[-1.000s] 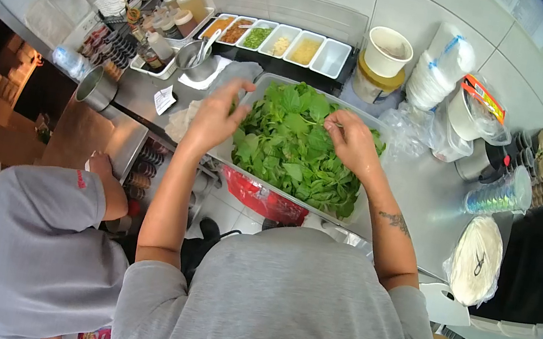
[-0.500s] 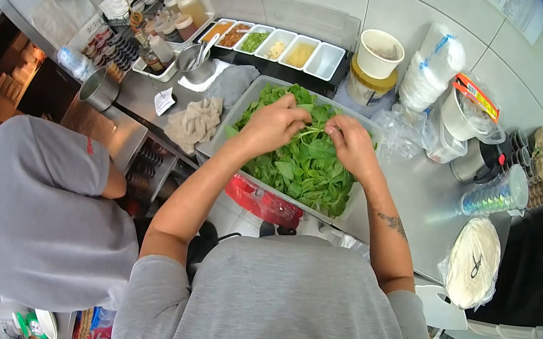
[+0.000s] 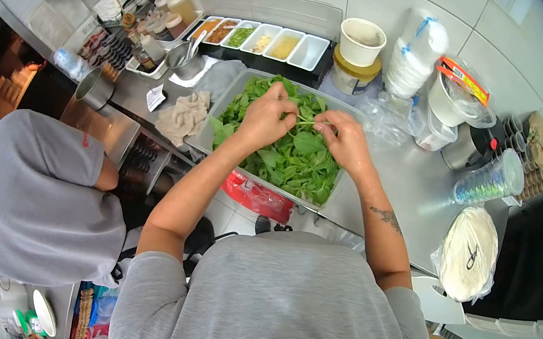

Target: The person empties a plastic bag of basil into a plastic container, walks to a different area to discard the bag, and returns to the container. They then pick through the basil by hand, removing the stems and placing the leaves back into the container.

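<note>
Leafy greens (image 3: pixel 290 162) fill a clear plastic tub (image 3: pixel 208 127) on the steel counter. Over the far part of the leaves, my left hand (image 3: pixel 268 118) is closed in a pinch on one end of a pale green stem (image 3: pixel 305 122). My right hand (image 3: pixel 345 139) pinches the stem's other end between thumb and forefinger, a short gap from the left. Leaves partly hide what lies under my fingers.
Behind the tub sits a row of white condiment trays (image 3: pixel 262 42). A paper tub (image 3: pixel 361 42) stands on a yellow-lidded bucket (image 3: pixel 354 76). Crumpled towels (image 3: pixel 184 117) and a saucepan (image 3: pixel 95 89) lie left. A co-worker in a grey shirt (image 3: pixel 43 197) stands close on the left.
The view has shifted slightly, so the counter sits further left. My hands stay over the greens, with the pinched stem between them showing more plainly now.
</note>
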Available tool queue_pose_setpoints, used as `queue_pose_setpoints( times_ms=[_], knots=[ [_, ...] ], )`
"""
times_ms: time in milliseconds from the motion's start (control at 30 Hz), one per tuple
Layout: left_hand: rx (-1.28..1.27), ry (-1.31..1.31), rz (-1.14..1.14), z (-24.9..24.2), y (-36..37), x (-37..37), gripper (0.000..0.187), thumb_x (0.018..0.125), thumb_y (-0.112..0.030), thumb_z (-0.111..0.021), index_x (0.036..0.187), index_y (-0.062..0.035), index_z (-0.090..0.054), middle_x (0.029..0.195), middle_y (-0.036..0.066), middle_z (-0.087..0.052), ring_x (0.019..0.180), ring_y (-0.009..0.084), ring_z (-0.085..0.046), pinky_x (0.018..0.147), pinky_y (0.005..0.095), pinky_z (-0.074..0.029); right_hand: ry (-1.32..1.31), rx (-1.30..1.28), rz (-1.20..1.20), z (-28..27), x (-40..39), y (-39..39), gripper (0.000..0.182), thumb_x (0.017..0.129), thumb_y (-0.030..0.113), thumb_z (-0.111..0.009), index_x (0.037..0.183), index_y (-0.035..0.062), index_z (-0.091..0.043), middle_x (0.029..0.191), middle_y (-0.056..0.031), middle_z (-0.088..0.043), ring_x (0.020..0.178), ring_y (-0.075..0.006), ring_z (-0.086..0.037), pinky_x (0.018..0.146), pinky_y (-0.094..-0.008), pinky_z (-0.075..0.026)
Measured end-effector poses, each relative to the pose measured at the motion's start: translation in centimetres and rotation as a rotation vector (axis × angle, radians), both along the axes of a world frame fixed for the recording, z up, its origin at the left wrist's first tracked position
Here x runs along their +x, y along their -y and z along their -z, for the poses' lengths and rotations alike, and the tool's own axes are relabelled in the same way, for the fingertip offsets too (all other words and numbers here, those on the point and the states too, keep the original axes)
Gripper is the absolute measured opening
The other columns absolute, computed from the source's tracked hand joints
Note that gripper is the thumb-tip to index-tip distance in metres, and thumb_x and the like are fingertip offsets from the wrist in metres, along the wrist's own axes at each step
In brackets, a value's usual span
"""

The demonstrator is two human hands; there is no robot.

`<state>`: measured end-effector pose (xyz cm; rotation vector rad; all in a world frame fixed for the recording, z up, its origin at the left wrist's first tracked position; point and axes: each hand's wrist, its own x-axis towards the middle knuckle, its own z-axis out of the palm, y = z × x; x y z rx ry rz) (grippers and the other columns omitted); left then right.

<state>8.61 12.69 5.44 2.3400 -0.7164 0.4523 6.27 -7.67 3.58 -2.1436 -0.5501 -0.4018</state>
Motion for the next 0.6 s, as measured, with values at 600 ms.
queue_pose_setpoints(
  times_ms=[600],
  knots=[
    [-0.871, -0.467, -0.308, 2.8, -0.2, 0.3, 0.010, 0.074, -0.008, -0.064, 0.074, 0.0001, -0.070, 0.096, 0.010, -0.054, 0.093, 0.0217, -0.053, 0.084, 0.0317, -0.041, 0.037, -0.077, 0.088, 0.9, -1.3, -0.4, 0.010, 0.082, 0.016, -0.065, 0.088, 0.0085, -0.062, 0.078, -0.0103, -0.065, 0.079, -0.0308, -0.061, 0.068, -0.0431, -0.047]
  ],
)
